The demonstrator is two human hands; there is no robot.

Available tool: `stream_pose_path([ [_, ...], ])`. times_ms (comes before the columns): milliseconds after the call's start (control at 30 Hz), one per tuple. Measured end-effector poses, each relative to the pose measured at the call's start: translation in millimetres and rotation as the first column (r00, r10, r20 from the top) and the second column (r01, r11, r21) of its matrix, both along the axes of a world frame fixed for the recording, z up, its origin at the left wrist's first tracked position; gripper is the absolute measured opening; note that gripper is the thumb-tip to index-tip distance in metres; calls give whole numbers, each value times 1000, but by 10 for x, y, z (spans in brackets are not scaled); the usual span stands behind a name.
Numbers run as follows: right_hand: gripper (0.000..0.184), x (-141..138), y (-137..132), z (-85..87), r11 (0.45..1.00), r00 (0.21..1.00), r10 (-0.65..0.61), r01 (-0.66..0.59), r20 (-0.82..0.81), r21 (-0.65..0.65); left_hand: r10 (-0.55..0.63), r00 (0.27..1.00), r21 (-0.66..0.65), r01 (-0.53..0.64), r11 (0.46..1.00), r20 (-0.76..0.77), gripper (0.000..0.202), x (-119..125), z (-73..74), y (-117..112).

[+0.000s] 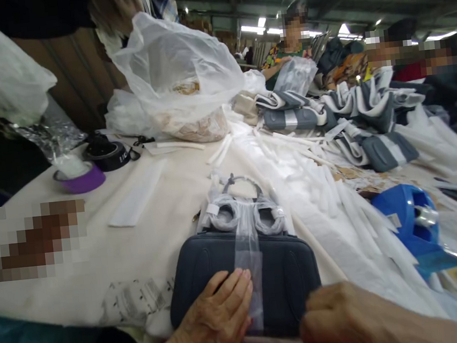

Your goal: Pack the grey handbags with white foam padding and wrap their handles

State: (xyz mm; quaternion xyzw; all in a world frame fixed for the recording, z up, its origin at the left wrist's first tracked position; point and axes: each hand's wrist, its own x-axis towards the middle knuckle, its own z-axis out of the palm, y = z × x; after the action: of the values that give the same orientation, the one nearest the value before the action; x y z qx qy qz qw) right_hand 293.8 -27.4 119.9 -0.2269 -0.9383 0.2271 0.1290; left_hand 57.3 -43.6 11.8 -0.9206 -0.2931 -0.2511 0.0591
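Note:
A dark navy padded bag (282,274) lies flat in front of me, its rounded panel toward me. A clear tape strip (252,250) runs down its middle. At the far end, plastic-wrapped rings or handles (227,215) and a dark cord loop (249,179) stick out. My left hand (218,312) rests flat on the panel, fingers stretched out together, fingertips at the tape. My right hand (335,315), slightly blurred, is curled at the bag's lower right corner. Its fingertips are hidden, so what it holds cannot be made out.
A purple tape roll (81,180) and a black roll (107,153) sit at left. Clear plastic bags (177,63) bulge at the back. White strips (338,220) and a blue tape dispenser (406,219) are at right. People work beyond stacked grey bags (292,118).

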Motion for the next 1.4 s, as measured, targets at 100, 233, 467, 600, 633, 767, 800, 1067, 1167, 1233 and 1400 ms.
stream_pose_path([
  [100,24,-250,357,79,999,943,-36,46,331,-23,11,999,-13,-11,1000,-33,33,-3,10,-6],
  [233,15,-444,682,37,999,826,-32,27,562,17,48,999,5,-48,999,13,32,0,6,5],
  [467,15,-640,811,-75,980,764,-47,-89,644,176,55,997,27,-57,998,47,29,-4,-54,6],
  [600,15,-730,890,-114,978,737,-84,-68,670,197,59,996,25,-61,998,69,28,9,-68,12],
  [633,14,-754,912,-111,979,715,-115,-36,690,200,59,996,20,-61,998,72,27,12,-67,16],
  [767,11,-829,978,-73,984,654,-155,39,740,172,54,997,6,-55,998,58,25,14,-57,27],
  [800,11,-838,992,-65,987,652,-149,47,744,156,50,997,5,-50,999,51,25,12,-54,25],
  [1067,35,-722,1219,-119,952,757,-279,298,591,68,33,999,-11,-32,999,30,31,0,-38,-6],
  [1167,30,-610,1290,-181,927,810,-328,376,487,-1,28,999,-16,-28,999,19,31,-9,-47,-8],
  [1233,25,-533,1292,-226,909,825,-389,417,410,24,22,1000,-13,-22,1000,20,32,-15,-54,-9],
  [1400,9,-378,1011,-304,797,790,-599,574,127,188,14,999,3,-15,1000,32,33,-5,-59,-13],
])
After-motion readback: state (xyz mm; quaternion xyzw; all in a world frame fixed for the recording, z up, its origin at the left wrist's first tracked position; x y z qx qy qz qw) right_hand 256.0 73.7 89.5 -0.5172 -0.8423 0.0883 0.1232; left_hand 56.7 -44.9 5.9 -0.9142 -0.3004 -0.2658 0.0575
